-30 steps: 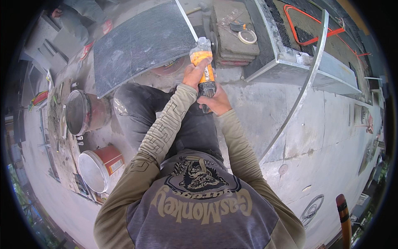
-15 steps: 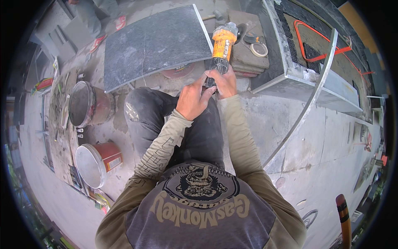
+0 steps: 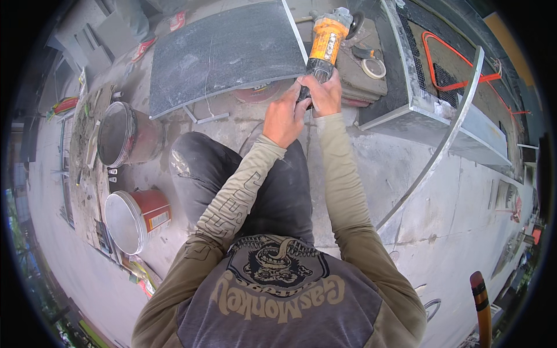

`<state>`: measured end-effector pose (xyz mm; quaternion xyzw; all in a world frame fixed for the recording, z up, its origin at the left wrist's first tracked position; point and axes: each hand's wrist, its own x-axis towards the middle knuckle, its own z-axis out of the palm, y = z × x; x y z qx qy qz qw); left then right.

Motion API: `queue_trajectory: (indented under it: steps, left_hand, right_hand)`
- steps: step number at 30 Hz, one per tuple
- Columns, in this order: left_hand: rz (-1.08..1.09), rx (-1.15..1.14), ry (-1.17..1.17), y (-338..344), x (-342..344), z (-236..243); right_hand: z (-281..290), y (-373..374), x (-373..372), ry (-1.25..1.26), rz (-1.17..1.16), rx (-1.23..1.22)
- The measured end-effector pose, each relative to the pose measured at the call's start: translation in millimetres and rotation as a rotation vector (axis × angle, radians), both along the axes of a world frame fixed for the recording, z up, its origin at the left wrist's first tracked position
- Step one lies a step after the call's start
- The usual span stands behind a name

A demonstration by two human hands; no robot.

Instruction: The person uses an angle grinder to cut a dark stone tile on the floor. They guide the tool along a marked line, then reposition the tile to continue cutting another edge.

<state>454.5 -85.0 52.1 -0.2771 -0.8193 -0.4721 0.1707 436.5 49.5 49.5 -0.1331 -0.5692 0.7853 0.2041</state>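
Note:
Both my hands are closed around the black rear handle of an orange angle grinder (image 3: 328, 42). My right hand (image 3: 325, 95) wraps the handle from the right, with its thumb across the top. Closer to the handle's end, my left hand (image 3: 284, 119) grips from the left, and its fingertips are partly hidden. The grinder points away from me, its dark disc (image 3: 357, 24) out at the far right of the head. Just left of the tool lies a large dark grey slab (image 3: 232, 52) with a pale right edge, raised off the ground. The disc appears apart from the slab.
Two buckets, one dusty (image 3: 129, 134) and one red and white (image 3: 136, 220), stand at left. Stacked blocks (image 3: 348, 72) carry a tape roll (image 3: 373, 68) beyond my hands. At right are a stone-sided frame (image 3: 458, 130) and a curved metal strip (image 3: 435, 152). Another person's shoe (image 3: 143, 50) shows far left.
My hands and the grinder have moved farther away and slightly right. The view has shifted a little, and more of the metal support under the slab shows. Both hands keep their grip.

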Motion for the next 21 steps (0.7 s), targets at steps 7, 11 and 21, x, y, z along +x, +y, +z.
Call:
queue_trajectory:
  steps: [7, 11, 21]
  left_hand:
    - [-0.149, 0.129, -0.325, 3.1, -4.1, -13.6]
    - [-0.2, -0.244, -0.386, -5.9, 1.7, -9.0]
    - [0.137, -0.274, -0.488, -213.9, -79.8, 79.2]
  right_hand:
    - [11.8, 8.8, 13.5, -0.025, 0.05, -0.222]
    - [-9.3, 13.0, 29.5, -0.117, -0.005, 0.002]
    - [-169.7, 12.7, 242.3, -0.635, -0.151, 0.856]
